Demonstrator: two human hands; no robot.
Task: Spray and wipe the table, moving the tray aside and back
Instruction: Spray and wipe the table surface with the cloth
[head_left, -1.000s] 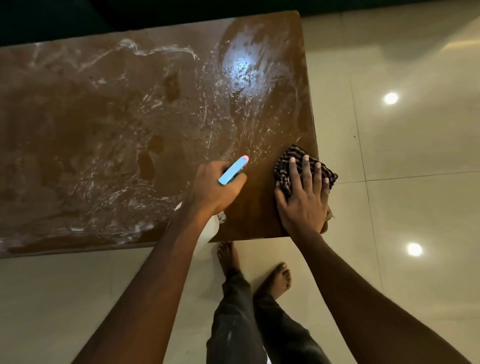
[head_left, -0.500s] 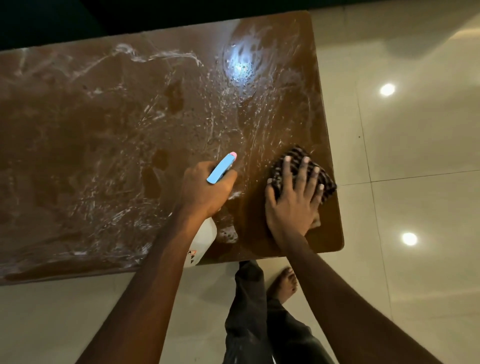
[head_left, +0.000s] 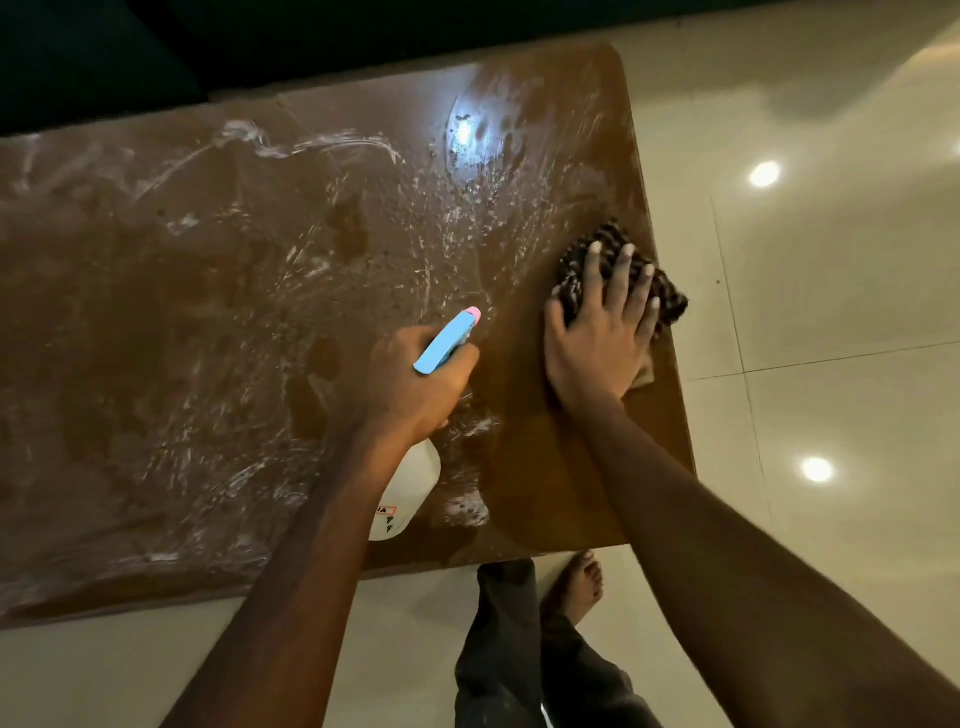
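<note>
Brown desk (head_left: 156, 338) fills left and centre, with white foam streaks (head_left: 311, 145) smeared over most of it. Left hand (head_left: 415, 384) is wrapped around the neck of the spray bottle (head_left: 410, 488). Blue nozzle points up-right over the desk and the white body hangs near the desk's near edge. Right hand (head_left: 597, 343) lies flat, fingers spread, pressing the checked cloth (head_left: 672, 304) onto the desk's right edge, just beside the bottle hand. Tiled floor (head_left: 831, 260) is on the right, bare foot (head_left: 582, 582) below the desk edge.

Only a small red-edged label (head_left: 387, 512) on the white spray bottle (head_left: 411, 486), its letters too blurred to read.
</note>
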